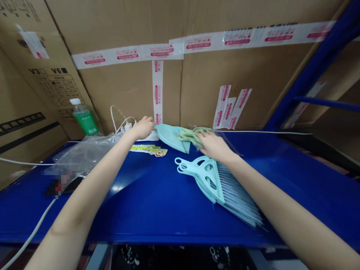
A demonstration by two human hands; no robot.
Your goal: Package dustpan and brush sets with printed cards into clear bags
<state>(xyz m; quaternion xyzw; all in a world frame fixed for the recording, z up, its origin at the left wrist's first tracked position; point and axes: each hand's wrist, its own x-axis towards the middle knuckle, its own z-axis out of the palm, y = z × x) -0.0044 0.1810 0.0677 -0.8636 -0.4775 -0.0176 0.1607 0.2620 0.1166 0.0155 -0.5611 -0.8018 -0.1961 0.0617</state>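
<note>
My left hand [143,127] reaches to the far side of the blue shelf surface [157,202] and rests on the left edge of a light blue dustpan [171,137], fingers curled over it. My right hand [215,146] lies closed over pale green brush handles [191,135] that sit on the dustpan. Just below my right wrist lies a stack of light blue hand brushes [222,185] with grey bristles fanned toward the right front.
Clear plastic bags [81,153] lie at the left, with a green bottle [84,118] behind them. White cables and a power strip [123,125] sit by the cardboard boxes [225,75]. Printed label cards [149,150] lie near the dustpan. A blue rack post [312,71] rises at right.
</note>
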